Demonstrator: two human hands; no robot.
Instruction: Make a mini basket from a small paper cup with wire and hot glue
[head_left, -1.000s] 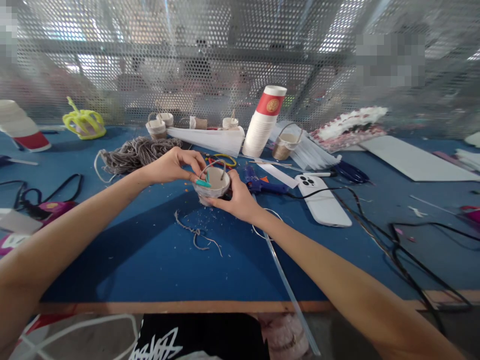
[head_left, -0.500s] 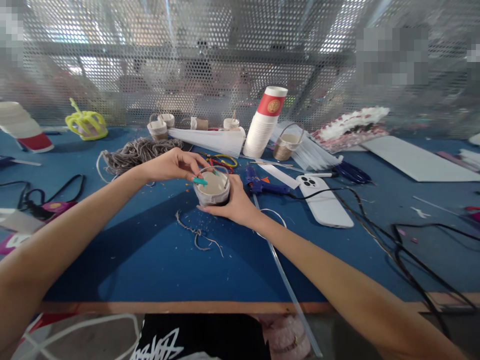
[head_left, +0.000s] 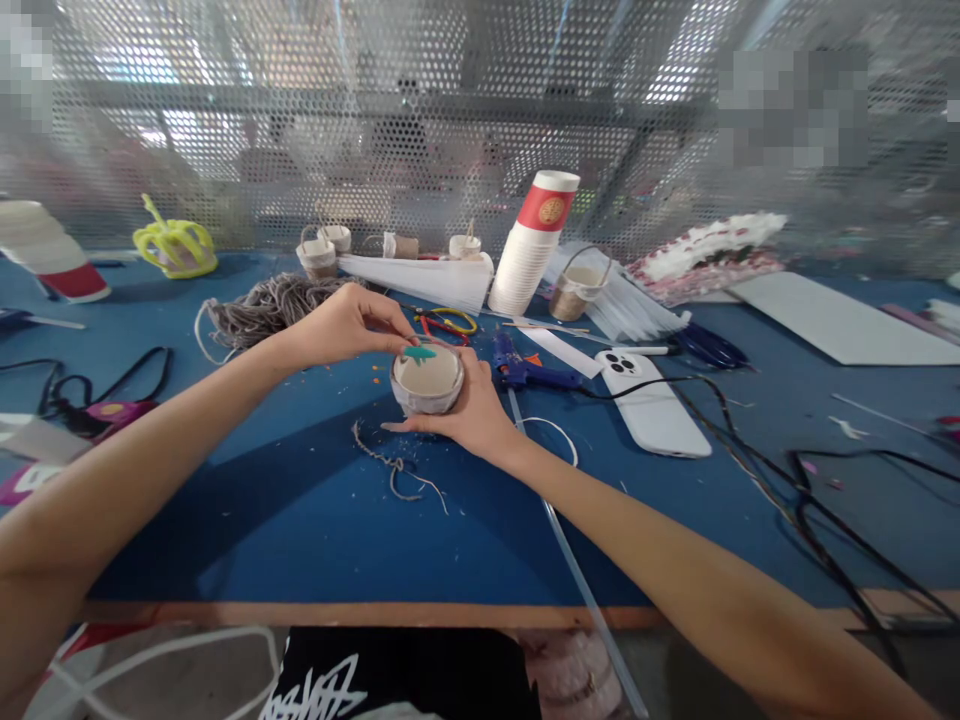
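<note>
My right hand (head_left: pixel 480 415) wraps round a small paper-cup basket (head_left: pixel 427 382) from the right, with its thumb along the near side. The basket has a whitish band round its rim, and its pale inside faces up toward me. At the far left of the rim, my left hand (head_left: pixel 360 322) has its fingers closed in a pinch, teal nails reaching over the opening. Whether they grip the rim or the thin handle cannot be made out. Behind the left wrist lies a bundle of grey yarn (head_left: pixel 274 305), and a twisted yarn scrap (head_left: pixel 397 465) is nearer me.
A blue glue gun (head_left: pixel 525 370) and its black cord lie right of the basket, beside a white phone (head_left: pixel 651 405). A tall stack of paper cups (head_left: pixel 529 260) leans at the back. Another handled basket (head_left: pixel 576 292) and pliers (head_left: pixel 450 320) are nearby.
The basket has tipped slightly and shifted a little right. Its handle, which arched over the opening, now hardly shows. My left fingers have moved up and right along the far rim.
</note>
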